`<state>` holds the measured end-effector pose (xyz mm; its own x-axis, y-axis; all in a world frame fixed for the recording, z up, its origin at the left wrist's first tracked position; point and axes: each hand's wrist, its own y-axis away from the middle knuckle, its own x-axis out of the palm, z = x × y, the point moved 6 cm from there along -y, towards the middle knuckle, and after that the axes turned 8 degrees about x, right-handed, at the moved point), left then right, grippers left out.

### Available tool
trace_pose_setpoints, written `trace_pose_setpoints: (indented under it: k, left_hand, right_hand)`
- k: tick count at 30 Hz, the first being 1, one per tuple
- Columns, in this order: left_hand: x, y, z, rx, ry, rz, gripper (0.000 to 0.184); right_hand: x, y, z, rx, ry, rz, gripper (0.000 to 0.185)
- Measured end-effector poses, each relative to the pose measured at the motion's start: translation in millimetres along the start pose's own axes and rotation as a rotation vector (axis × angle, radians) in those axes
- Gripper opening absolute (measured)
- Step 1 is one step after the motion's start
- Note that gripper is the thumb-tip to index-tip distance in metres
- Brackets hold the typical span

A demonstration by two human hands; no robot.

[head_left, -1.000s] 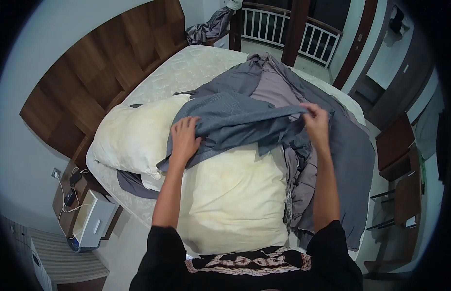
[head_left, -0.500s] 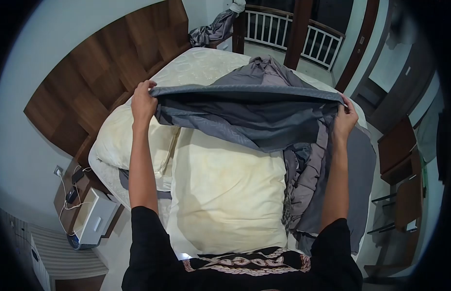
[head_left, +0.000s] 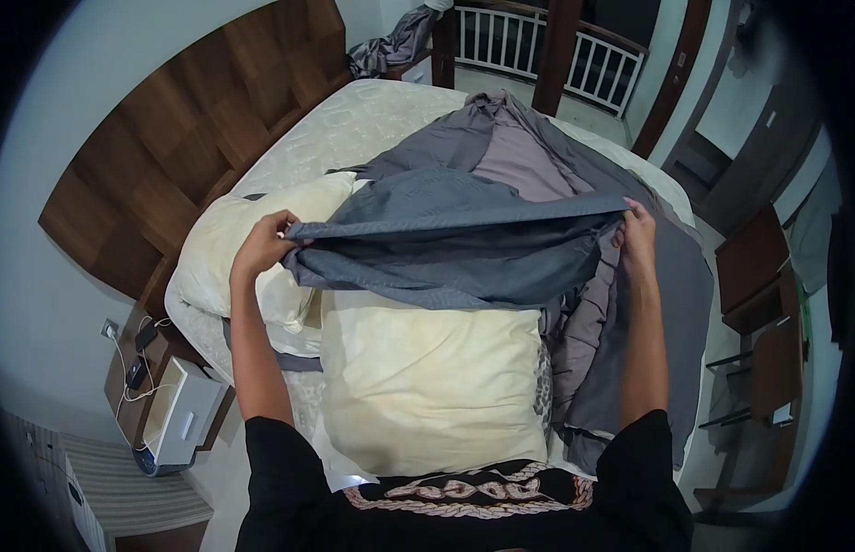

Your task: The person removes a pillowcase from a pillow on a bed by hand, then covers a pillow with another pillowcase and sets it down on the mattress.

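Note:
A dark grey-blue pillowcase (head_left: 427,267) is stretched between my two hands, its mouth gaping toward me. My left hand (head_left: 264,244) pinches the left corner of its opening. At the right corner, the fingers of my right hand (head_left: 637,237) grip the edge. Under the pillowcase lies a yellowish-white pillow (head_left: 432,386), its far end covered by the cloth. A second yellowed pillow (head_left: 229,235) rests by the headboard, just beyond my left hand. Crumpled grey bedding (head_left: 538,156) spreads behind the pillowcase and down the right side.
Everything lies on a white mattress (head_left: 381,115) against a brown wooden headboard (head_left: 188,129). At the left stands a nightstand with an open drawer (head_left: 179,414), cables and black adapters on top. A wooden chair (head_left: 754,262) and desk stand at the right. White railing (head_left: 501,46) shows beyond the doorway.
Both hands have come down and nearer to me, bringing the pillowcase lower over the pillow's far end. More of the bedding behind shows now.

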<state>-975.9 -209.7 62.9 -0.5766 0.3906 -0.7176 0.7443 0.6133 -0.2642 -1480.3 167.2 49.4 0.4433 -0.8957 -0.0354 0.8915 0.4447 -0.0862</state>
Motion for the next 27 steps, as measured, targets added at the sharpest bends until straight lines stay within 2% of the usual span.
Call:
trace_pose_setpoints:
  k: [2,3,4,6,7,9,10,13,14,17,19,21,23,24,25,27]
  left_hand:
    - [11.3,8.0,1.2,-0.052,-0.061,0.095,0.013]
    - [15.7,7.8,8.1,-0.014,-0.038,0.084,0.012]
    - [20.8,7.6,13.7,-0.015,-0.037,0.089,0.012]
    - [23.7,4.8,27.2,-0.026,0.158,-0.042,0.016]
    - [30.1,0.5,39.6,-0.026,0.158,-0.041,0.016]
    - [23.3,-5.7,50.4,-0.058,0.001,-0.269,0.014]
    - [25.8,-4.8,60.9,-0.159,0.024,-0.343,0.018]
    - [36.7,-2.6,52.8,-0.224,0.012,-0.447,0.026]
    - [41.0,-0.2,47.7,-0.226,0.012,-0.445,0.026]
    - [53.1,9.9,14.2,-0.028,-0.223,-0.357,0.038]
    - [50.6,16.5,-17.4,0.033,-0.235,-0.395,0.043]
    - [68.3,19.5,-43.4,0.279,-0.109,-0.171,0.049]
    - [98.3,28.2,-69.9,0.421,-0.055,0.102,0.048]
    - [107.1,32.9,-86.4,0.435,-0.049,0.115,0.046]
    - [114.8,36.0,-87.0,0.430,-0.055,0.111,0.046]
    - [123.6,37.4,-84.8,0.444,-0.243,0.105,0.047]
  right_hand:
    - [10.4,6.4,-18.2,0.252,-0.298,0.106,0.025]
    - [18.4,8.4,-20.8,0.285,-0.338,0.138,0.027]
    - [25.4,8.9,-21.6,0.289,-0.337,0.134,0.027]
    - [38.5,12.0,-15.4,0.285,-0.325,0.082,0.026]
    - [41.6,5.5,-22.4,0.228,-0.326,0.178,0.030]
    - [51.8,6.1,-22.2,0.198,-0.392,0.212,0.034]
    - [58.4,7.1,-21.4,0.168,-0.457,0.245,0.039]
    - [78.6,26.8,-6.2,0.067,-0.407,0.232,0.050]
    - [84.7,36.0,-3.1,0.034,-0.258,0.255,0.057]
    - [100.7,46.6,-26.2,-0.114,0.128,0.441,0.044]
    - [121.0,91.9,-15.1,-0.245,0.313,0.623,0.040]
    - [146.4,135.1,-10.8,-0.291,0.519,0.848,0.045]
    - [164.1,170.6,7.7,-0.648,0.740,0.765,0.046]
    - [170.7,176.7,3.9,-0.639,0.763,0.727,0.035]
    - [174.2,174.6,-3.8,-0.643,0.757,0.732,0.035]
    - [183.2,165.0,-12.4,-0.670,0.849,0.673,0.023]
